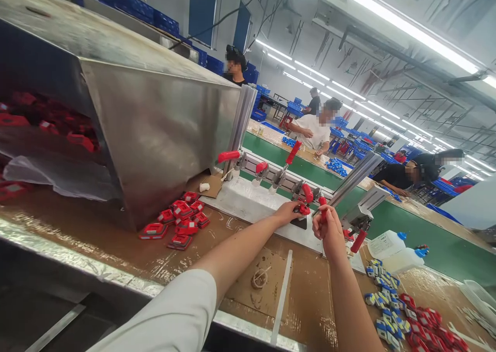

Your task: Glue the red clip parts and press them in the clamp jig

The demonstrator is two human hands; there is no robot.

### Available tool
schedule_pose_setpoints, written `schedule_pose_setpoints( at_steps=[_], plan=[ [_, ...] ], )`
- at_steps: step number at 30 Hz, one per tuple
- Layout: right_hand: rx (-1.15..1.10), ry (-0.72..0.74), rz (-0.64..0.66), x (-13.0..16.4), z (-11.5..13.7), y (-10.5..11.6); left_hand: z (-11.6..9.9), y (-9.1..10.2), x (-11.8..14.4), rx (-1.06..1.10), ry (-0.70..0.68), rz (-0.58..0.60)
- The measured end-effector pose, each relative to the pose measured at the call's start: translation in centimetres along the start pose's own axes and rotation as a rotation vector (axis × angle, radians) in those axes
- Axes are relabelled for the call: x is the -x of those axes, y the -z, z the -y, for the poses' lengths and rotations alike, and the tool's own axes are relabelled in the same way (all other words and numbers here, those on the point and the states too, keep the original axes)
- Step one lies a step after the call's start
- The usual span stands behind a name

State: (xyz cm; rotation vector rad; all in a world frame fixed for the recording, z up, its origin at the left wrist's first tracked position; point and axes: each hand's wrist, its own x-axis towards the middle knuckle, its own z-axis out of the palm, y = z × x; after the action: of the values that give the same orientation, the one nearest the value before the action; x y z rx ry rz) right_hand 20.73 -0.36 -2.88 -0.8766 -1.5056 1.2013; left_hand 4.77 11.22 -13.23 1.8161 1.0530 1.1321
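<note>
My left hand [287, 213] is closed on a small red plastic part [304, 210], holding it low at the metal fixture under the toggle clamps. My right hand [328, 229] is wrapped round the red handle of a toggle clamp [322, 201], just right of that part. Another red clamp handle [307, 193] rises directly behind my left fingers. More toggle clamps with red grips [293, 152] line the fixture's rail to the left. The white base plate [242, 199] of the fixture runs beneath them. My fingers partly hide the red part.
Red parts [186, 217] lie piled left of my arm, beside a large metal bin [166, 129]. To the right are blue-and-yellow parts [387, 300], more red parts [430, 326] and plastic bottles [403, 259]. A green conveyor [399, 220] runs behind; co-workers [315, 132] are beyond it.
</note>
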Motion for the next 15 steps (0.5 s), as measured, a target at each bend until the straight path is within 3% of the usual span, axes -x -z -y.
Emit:
schedule_pose_setpoints(
  at_steps=[6, 12, 15],
  plan=[
    [0.015, 0.072, -0.033, 0.7, -2.0, 0.0, 0.2, 0.1, 0.0, -0.035, -0.005, 0.010],
    [0.208, 0.163, -0.019, 1.5, -6.2, 0.4, 0.2, 0.1, 0.1, -0.057, -0.015, 0.001],
    [0.305, 0.209, 0.013, 1.2, -6.9, 1.0, 0.1, 0.3, 0.2, -0.077, -0.011, -0.015]
  ],
)
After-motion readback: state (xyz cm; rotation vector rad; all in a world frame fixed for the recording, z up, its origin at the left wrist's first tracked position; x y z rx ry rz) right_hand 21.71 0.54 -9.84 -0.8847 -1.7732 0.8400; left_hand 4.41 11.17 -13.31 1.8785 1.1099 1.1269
